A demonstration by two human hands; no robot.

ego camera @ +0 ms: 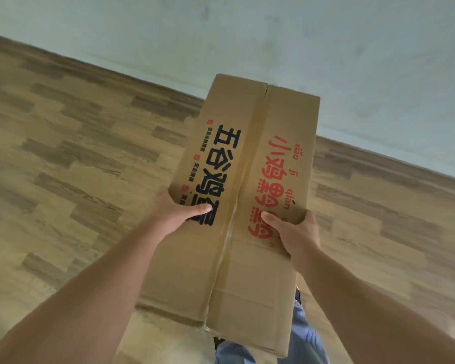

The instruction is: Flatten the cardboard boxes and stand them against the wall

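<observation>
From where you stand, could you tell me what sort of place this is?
Probably a bare indoor room, perhaps in a home. It has a wood-pattern plank floor meeting a plain pale wall, and no furniture is in view, only the cardboard box held in both hands.

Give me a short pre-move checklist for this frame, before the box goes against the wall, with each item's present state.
1. Cardboard box flattened: ok, its printed panels lie flat together.
2. Left hand grips the box's left edge, thumb on top: ok.
3. Right hand grips the right edge, thumb on top: ok.
4. Wall in view ahead: ok.
5. Floor along the wall's foot free of obstacles: ok where visible; behind the box, cannot tell.
6. Box's underside and lower flaps tucked: cannot tell.
</observation>
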